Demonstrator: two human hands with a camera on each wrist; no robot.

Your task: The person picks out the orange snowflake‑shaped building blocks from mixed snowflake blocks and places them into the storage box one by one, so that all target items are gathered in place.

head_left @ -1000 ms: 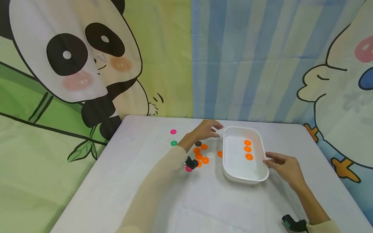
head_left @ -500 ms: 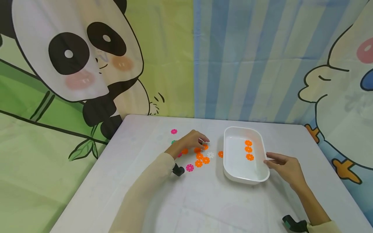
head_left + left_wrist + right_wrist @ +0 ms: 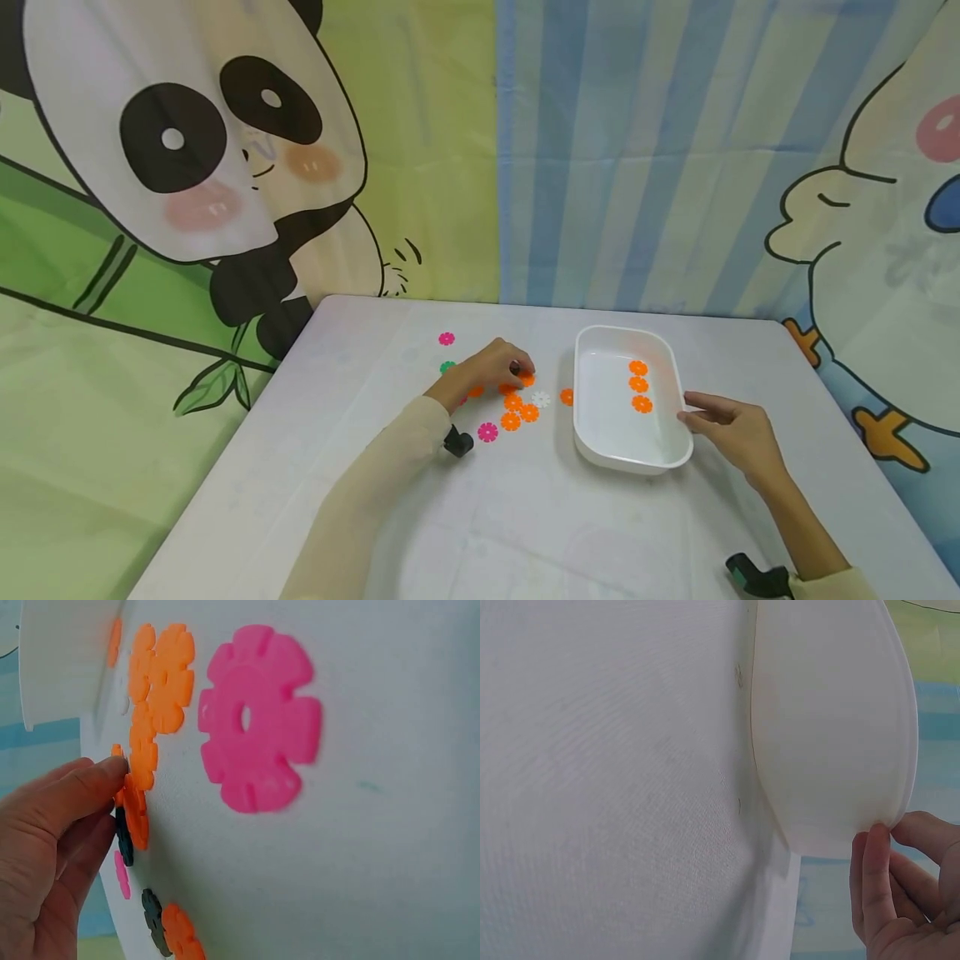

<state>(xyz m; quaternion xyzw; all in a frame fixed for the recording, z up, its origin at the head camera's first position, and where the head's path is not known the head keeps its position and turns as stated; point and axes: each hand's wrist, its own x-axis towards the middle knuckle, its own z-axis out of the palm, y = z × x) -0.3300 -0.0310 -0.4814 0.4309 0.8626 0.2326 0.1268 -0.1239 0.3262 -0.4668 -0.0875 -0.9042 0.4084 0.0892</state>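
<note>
My left hand [image 3: 493, 362] is over the scattered flower-shaped plastic discs, left of the white tray. Its thumb and fingers pinch an orange flower disc [image 3: 118, 752], partly hidden by the thumb in the left wrist view. Right beside the fingertips lies a dark disc [image 3: 124, 837]. Other orange discs [image 3: 171, 679] overlap on the table nearby, and a pink disc [image 3: 259, 720] lies closer to the wrist. At the tray's right side my right hand [image 3: 738, 433] pinches the rim of the white tray [image 3: 832, 727] between thumb and fingers. Three orange discs [image 3: 638, 384] lie in a row inside it.
A white disc [image 3: 541, 399] and one orange disc [image 3: 567, 397] lie between the pile and the tray. Farther back are a pink disc [image 3: 446, 338] and a green disc [image 3: 447, 367]. A printed cloth backdrop [image 3: 570, 150] rises behind the white table [image 3: 585, 533].
My left hand has drawn back left from beside the tray to the discs, and its fingers have closed on an orange one. The right hand stays at the rim.
</note>
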